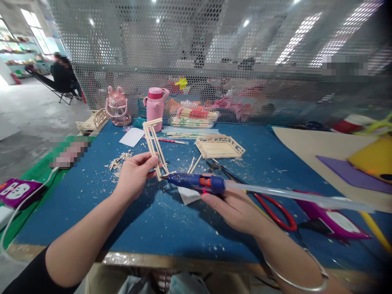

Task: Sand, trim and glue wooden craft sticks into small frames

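My left hand (134,173) pinches a small frame of pale wooden sticks (152,143), tilted upright above the blue table. In my right hand (235,206) is a blue hot glue gun (192,181), fingers wrapped round its grip; a long clear glue stick (294,194) juts from its back end. The gun's nozzle meets or nearly meets the lower corner of the frame, close to my left fingertips. Beyond the gun rests a low stick tray with lattice sides (219,149). A white paper piece (188,195) lies partly under the gun.
Red-handled pliers (275,212) lie beside my right forearm. Wood scraps (118,163) litter the left. Behind stand a pink flask (154,108), a pink-lidded bottle (118,108) and bagged sticks (194,117), before a perforated metal screen (183,53). A purple power strip (335,216) sits right.
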The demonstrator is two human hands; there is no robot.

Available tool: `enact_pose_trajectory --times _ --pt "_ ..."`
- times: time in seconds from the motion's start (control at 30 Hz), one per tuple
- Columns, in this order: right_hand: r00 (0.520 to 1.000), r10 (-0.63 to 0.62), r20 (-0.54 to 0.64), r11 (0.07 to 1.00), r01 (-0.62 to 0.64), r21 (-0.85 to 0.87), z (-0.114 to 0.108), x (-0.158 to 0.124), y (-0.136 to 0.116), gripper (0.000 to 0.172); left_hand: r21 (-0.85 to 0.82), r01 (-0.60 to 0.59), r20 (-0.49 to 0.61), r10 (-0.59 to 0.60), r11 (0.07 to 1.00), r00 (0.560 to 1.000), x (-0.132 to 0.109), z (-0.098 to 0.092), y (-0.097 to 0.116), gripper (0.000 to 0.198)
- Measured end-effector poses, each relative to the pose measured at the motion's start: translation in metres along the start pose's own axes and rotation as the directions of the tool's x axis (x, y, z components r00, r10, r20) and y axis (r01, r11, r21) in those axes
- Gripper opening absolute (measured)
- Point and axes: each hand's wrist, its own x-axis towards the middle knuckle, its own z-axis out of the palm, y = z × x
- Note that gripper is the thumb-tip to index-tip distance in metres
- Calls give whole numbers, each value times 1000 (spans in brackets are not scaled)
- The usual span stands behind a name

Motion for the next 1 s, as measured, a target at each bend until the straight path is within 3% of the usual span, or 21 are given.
enact_pose_trajectory --times 0.4,0.7,0.87,1.0 --pt "999 46 0 998 -46 41 0 -1 4 31 21 -24 2 24 1000 1000 -1 0 -2 24" --pt "996 78 40 973 -85 216 -4 0 6 36 49 -52 16 52 997 999 -1 0 -1 25" --pt "978 193 73 900 -206 385 -6 -3 15 35 145 -154 44 149 977 988 1 -3 -5 21" --pt "956 274 100 760 -280 587 -13 -2 23 41 268 -279 101 261 922 960 1 -7 0 15"
